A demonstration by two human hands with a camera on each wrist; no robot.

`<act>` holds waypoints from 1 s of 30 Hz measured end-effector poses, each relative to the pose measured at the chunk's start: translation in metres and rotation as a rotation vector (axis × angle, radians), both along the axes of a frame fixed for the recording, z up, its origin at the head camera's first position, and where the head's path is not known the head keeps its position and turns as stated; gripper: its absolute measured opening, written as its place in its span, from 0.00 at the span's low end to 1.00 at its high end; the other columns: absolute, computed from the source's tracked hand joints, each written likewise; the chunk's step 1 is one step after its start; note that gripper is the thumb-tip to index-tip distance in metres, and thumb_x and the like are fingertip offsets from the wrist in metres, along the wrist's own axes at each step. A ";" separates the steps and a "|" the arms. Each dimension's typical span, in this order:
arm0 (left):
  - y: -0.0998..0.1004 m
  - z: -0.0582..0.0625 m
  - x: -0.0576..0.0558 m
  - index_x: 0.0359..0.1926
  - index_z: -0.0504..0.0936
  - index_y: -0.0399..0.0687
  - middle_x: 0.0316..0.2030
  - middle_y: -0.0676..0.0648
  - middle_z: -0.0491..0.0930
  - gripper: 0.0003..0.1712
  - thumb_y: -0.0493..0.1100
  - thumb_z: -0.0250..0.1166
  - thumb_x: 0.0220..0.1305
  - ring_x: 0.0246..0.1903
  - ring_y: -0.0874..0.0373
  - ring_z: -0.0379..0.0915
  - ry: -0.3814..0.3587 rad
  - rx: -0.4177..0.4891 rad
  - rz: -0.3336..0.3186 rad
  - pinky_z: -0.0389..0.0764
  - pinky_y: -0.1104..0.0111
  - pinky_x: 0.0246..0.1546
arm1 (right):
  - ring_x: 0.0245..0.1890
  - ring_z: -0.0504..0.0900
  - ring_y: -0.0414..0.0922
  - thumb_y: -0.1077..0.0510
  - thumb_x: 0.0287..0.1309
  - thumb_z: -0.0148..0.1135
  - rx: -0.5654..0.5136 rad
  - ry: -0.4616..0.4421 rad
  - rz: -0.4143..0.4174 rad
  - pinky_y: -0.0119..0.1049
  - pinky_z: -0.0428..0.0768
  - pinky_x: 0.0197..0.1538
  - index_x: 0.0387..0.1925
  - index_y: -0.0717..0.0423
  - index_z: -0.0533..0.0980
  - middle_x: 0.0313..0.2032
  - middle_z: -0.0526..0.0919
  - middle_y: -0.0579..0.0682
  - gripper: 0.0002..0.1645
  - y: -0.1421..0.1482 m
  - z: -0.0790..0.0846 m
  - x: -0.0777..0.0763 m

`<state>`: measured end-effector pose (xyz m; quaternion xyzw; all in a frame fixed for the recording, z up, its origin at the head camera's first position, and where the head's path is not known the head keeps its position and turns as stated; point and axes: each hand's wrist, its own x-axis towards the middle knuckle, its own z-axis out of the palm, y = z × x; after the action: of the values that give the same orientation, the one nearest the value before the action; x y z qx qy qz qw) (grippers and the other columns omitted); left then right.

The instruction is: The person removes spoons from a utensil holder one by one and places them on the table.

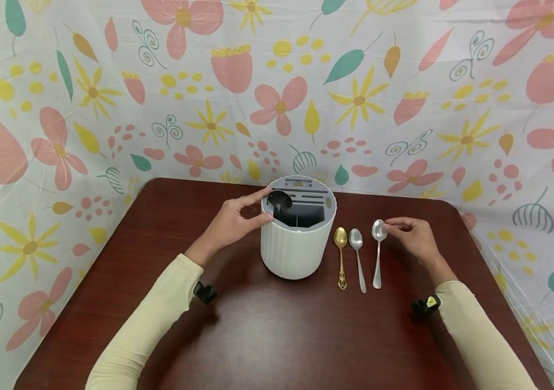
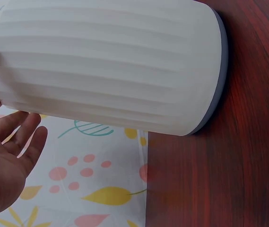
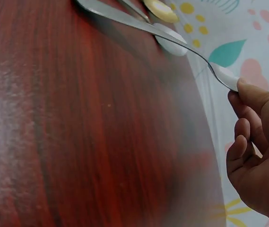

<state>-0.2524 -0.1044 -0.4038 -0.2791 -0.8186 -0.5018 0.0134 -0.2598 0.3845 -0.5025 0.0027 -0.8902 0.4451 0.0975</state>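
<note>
A white ribbed utensil holder (image 1: 286,252) with a grey divided top stands on the table, a black ladle (image 1: 280,200) upright in it. My left hand (image 1: 230,219) touches the holder's left rim with straight thumb and index finger. In the left wrist view the other fingers (image 2: 32,137) are spread loosely beside its ribbed wall. My right hand (image 1: 413,236) pinches a silver spoon (image 1: 378,249) by its bowl tip between thumb and forefinger. The spoon's handle points toward me. To its left lie another silver spoon (image 1: 358,254) and a gold spoon (image 1: 340,252) with an ornate handle.
The dark reddish wooden table (image 1: 267,336) has rounded back corners. Behind it hangs a white cloth (image 1: 277,141) printed with flowers and leaves, close to the table's back edge. Both forearms wear cream sleeves (image 1: 155,319) with black wrist cameras (image 1: 205,292).
</note>
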 end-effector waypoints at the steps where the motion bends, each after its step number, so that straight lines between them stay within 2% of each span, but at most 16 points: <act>1: 0.000 0.000 0.000 0.72 0.69 0.79 0.69 0.70 0.69 0.35 0.63 0.69 0.65 0.70 0.67 0.63 0.002 0.000 0.001 0.71 0.55 0.67 | 0.33 0.81 0.32 0.48 0.63 0.73 0.000 -0.006 -0.003 0.25 0.78 0.32 0.48 0.61 0.87 0.36 0.89 0.41 0.21 0.000 -0.001 0.000; 9: 0.001 0.000 0.000 0.72 0.69 0.80 0.69 0.70 0.69 0.35 0.63 0.69 0.65 0.69 0.67 0.65 0.010 -0.005 0.004 0.72 0.56 0.67 | 0.31 0.80 0.32 0.47 0.62 0.73 -0.012 -0.029 -0.004 0.26 0.78 0.30 0.48 0.61 0.86 0.34 0.88 0.38 0.23 0.001 -0.006 0.000; 23: 0.001 0.000 -0.001 0.72 0.70 0.79 0.68 0.70 0.70 0.35 0.63 0.69 0.65 0.69 0.67 0.65 0.012 0.003 0.003 0.73 0.57 0.66 | 0.31 0.81 0.33 0.46 0.62 0.72 0.022 -0.056 0.008 0.25 0.78 0.31 0.48 0.61 0.86 0.36 0.90 0.48 0.23 0.001 -0.013 -0.004; 30: 0.001 0.001 0.000 0.72 0.70 0.78 0.68 0.70 0.70 0.35 0.63 0.69 0.65 0.68 0.67 0.66 0.009 0.004 0.007 0.73 0.57 0.66 | 0.31 0.81 0.29 0.46 0.63 0.72 0.044 -0.064 0.036 0.24 0.77 0.32 0.49 0.60 0.86 0.41 0.90 0.59 0.23 0.000 -0.014 -0.006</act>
<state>-0.2522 -0.1036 -0.4032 -0.2783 -0.8185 -0.5023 0.0193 -0.2657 0.3848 -0.5161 0.0067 -0.9022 0.4270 0.0610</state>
